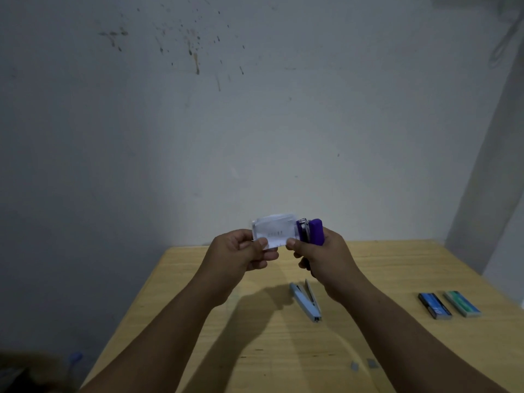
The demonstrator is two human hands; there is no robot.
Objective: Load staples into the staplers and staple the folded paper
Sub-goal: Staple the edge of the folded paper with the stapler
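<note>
Both hands are raised above the wooden table (198,293). My left hand (241,252) pinches the left end of a small folded white paper (273,229). My right hand (323,256) grips a purple stapler (313,231), held upright, with its jaws at the paper's right edge; that hand's thumb also touches the paper's lower right corner. A light blue stapler (307,302) lies on the table below the hands, its top arm hinged open.
Two staple boxes lie at the table's right: a dark blue one (434,305) and a green one (462,303). Two small strips of staples (363,364) rest near the front edge. A stained wall stands close behind the table.
</note>
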